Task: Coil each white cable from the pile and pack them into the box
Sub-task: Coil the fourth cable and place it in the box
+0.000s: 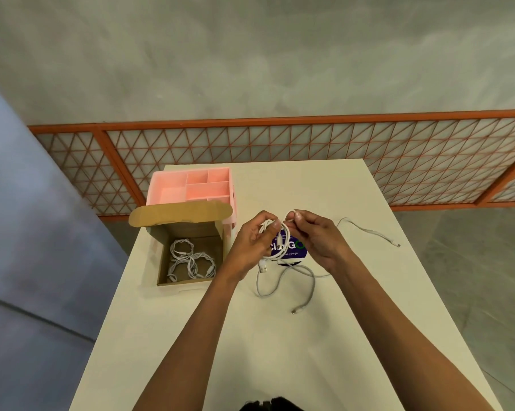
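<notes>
box (185,229): coiled cables (194,263) inside | pink tray (191,172) behind box | left hand (252,244), right hand (318,238): both gripping white cable (275,256)

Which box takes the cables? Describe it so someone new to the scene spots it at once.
On the white table, look along the left edge, beside the left hand and right hand holding a white cable. The cardboard box is the nearer of two containers there. It is brown with an open flap and holds coiled cables, unlike the pink compartment organiser behind it.
</notes>
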